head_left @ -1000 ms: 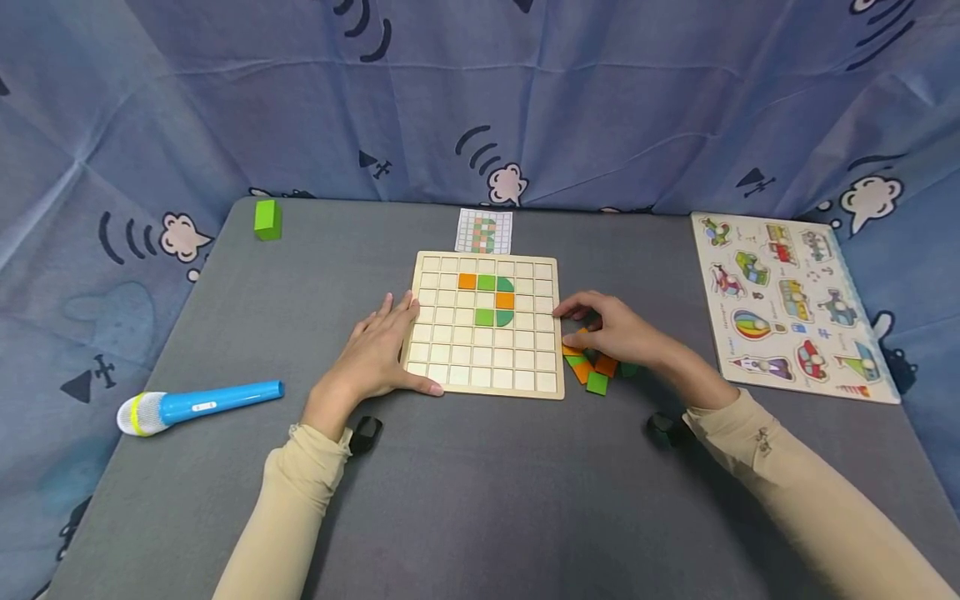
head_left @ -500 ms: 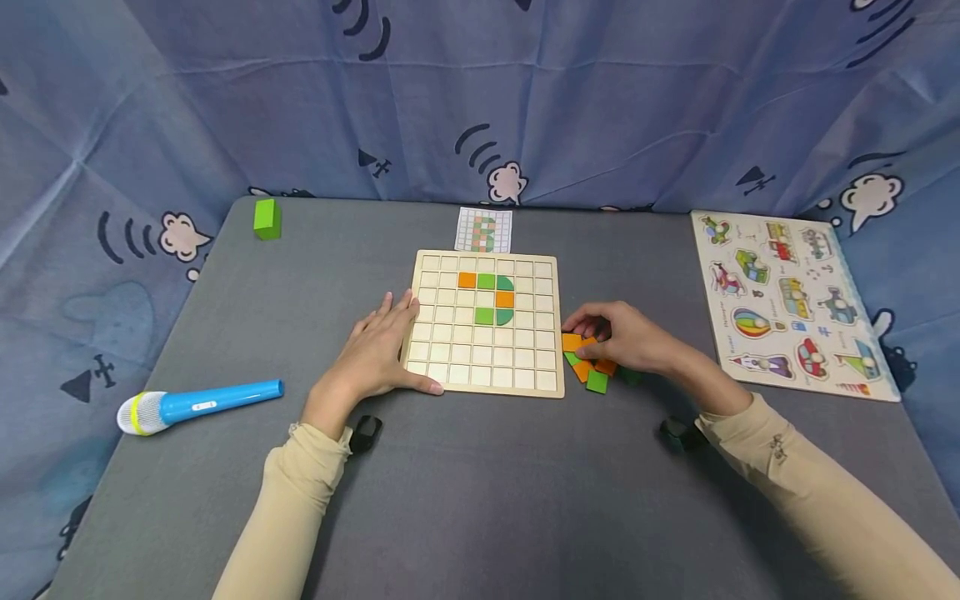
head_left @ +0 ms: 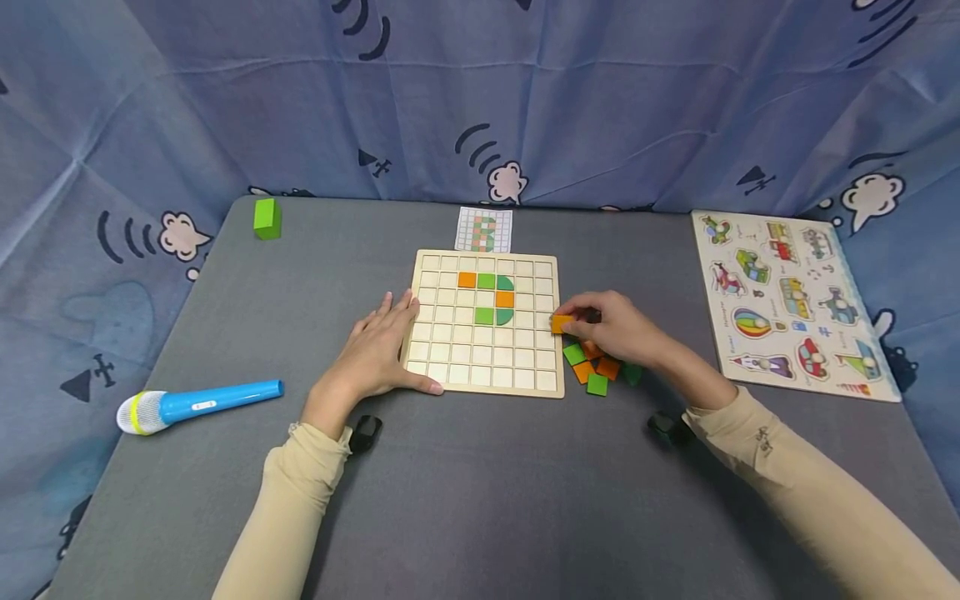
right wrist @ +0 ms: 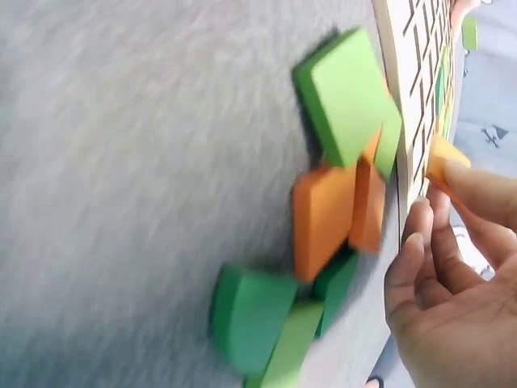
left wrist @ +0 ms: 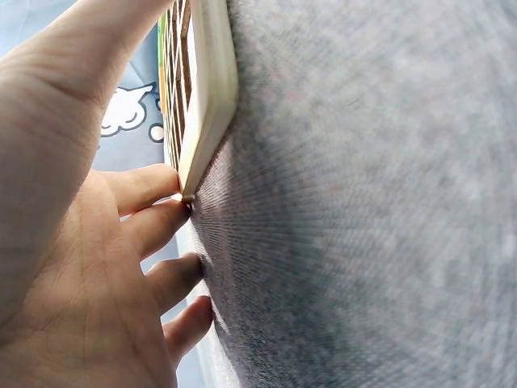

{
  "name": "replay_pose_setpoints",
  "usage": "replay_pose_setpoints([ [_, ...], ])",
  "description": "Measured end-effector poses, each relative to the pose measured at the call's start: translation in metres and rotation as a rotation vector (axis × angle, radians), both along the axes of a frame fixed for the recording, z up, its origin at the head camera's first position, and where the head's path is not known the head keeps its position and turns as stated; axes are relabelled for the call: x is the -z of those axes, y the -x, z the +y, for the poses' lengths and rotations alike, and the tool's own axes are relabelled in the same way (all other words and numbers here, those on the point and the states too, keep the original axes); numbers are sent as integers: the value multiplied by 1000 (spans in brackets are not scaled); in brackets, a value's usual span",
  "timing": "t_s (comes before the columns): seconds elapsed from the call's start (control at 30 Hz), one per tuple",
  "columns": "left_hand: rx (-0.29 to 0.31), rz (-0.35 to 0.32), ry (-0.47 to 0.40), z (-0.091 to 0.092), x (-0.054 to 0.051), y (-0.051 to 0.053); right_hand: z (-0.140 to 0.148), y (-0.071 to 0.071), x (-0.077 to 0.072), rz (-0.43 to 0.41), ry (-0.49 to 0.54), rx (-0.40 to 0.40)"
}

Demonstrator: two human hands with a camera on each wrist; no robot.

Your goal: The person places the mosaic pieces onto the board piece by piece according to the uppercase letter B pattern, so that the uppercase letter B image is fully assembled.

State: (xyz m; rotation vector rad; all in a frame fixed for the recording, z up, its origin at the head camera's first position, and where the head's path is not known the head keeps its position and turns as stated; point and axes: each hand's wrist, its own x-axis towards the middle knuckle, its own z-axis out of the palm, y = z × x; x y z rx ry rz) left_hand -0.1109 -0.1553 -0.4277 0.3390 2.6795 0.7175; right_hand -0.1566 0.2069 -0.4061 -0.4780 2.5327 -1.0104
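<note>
The orange tile (head_left: 560,324) is in your right hand (head_left: 618,329), pinched between thumb and fingers, at the right-hand rim of the wooden grid board (head_left: 480,354); you cannot tell from these views whether it touches the wood. Just below that hand, beside the same rim, your pile of loose tiles (head_left: 596,383) lies heaped in light green, orange and dark green, some overlapping, as your right wrist view shows. On the board, the second row from the far side holds an orange square (head_left: 467,281), a light green square (head_left: 486,282) and a dark green rounded piece (head_left: 506,284), side by side. Under that rounded piece sits another orange square (head_left: 505,299), and in the next row down a second light green square (head_left: 484,317) lies beside a second dark green rounded piece (head_left: 504,317). Your left hand (head_left: 375,354) is spread wide at the board's left side, thumb at the near left corner and fingers reaching along the edge. Just beyond the far rim lies a small printed card (head_left: 483,230) with a coloured pattern on a grid. Farther out on your grey desk (head_left: 480,483), a blue toy microphone (head_left: 198,408) rests to the left, a green block (head_left: 267,219) stands near the far left corner, and a picture puzzle board (head_left: 795,308) lies well apart to the right. Behind the desk hangs a blue printed cloth (head_left: 525,100).
</note>
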Motion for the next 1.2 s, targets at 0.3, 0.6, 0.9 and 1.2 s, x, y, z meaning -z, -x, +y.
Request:
replay_pose_setpoints([
  [0.3, 1, -5, 1, 0, 0, 0, -36, 8, 6, 29, 32, -20],
  [0.6, -1, -7, 2, 0, 0, 1, -62, 14, 10, 84, 132, 10],
  [0.9, 0, -8, 6, 0, 0, 0, -87, 15, 18, 102, 148, 31],
  [1.2, 3, -11, 4, 0, 0, 1, -111, 16, 20, 111, 104, 20],
])
